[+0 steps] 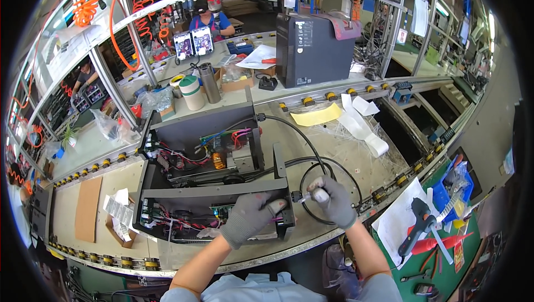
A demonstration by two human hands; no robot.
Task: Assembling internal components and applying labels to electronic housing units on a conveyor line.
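Observation:
Two open black metal cases with wiring inside lie side by side on the bench. My left hand (249, 217), in a grey glove, reaches into the right end of the nearer case (211, 192), its fingers bent by the end wall. Whatever those fingers pinch is hidden. Outside that wall, my gloved right hand (335, 202) is closed on a shiny metal tool (320, 195), partly covered by the fingers. The tool's tip meets a black cable gland (296, 197) on the case end. A black cable (305, 186) loops around behind my right hand. The farther case (200, 121) stands untouched.
Yellow and white paper strips (317, 115) lie beyond the cable. A tall dark cabinet (311, 51), a steel bottle (209, 83) and a white-green jar (192, 93) stand behind. A glue gun (417, 224) rests at right. Cardboard (88, 208) lies left; another person sits across.

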